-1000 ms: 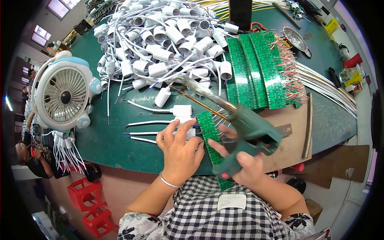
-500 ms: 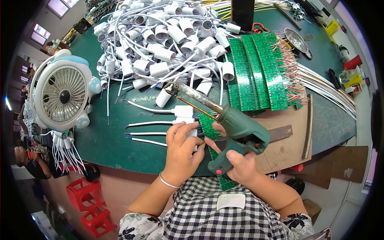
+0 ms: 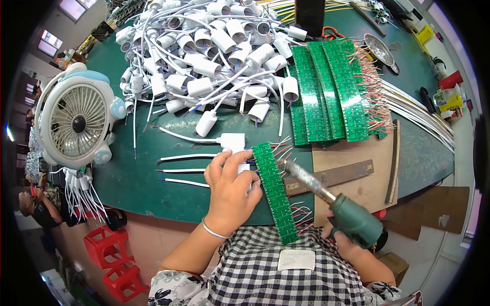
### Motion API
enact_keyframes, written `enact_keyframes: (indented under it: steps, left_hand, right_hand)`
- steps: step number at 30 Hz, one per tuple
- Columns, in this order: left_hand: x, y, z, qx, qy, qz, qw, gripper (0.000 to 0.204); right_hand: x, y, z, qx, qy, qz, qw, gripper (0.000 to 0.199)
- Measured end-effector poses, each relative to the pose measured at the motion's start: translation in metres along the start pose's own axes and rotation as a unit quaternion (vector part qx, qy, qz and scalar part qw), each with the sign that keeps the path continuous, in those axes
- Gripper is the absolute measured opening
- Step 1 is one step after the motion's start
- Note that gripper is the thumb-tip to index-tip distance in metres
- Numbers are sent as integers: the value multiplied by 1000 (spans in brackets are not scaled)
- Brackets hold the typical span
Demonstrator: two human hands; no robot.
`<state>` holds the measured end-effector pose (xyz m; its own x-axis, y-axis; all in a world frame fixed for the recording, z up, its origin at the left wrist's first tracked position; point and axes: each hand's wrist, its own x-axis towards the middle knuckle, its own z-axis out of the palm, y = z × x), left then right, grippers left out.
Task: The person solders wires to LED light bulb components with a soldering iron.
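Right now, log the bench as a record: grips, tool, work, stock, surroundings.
left grip: over row of white sockets, beside green board strip
right grip: holds green soldering gun
gun tip: by strip's right edge; contact unclear
stock: white socket pile; stacked green boards to its right
surroundings: fan at left; brown bar right of strip

"What covered the front?"
"A black-and-white checked garment, with a pale, roughly rectangular patch on it."
"And the sleeves?"
"Whitish, with a dark leafy or floral print; both left the forearms uncovered."
"Anything else?"
"A thin, pale band circled the wrist below the left hand."
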<state>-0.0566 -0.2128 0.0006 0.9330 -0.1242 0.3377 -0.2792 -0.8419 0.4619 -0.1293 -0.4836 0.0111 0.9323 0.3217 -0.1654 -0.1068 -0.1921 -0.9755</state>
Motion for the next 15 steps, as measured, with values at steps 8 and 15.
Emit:
enact_keyframes:
  steps: [8,15]
  left_hand:
    - [1,1,0,-12,-9,-5,1000,11]
    - [1,-1,-1,-15,-14,-7,1000,11]
  right_hand:
    - [-2,15,3,-130,-43,-53,989,26]
    - [4,2,9,-101,-5,19,995,26]
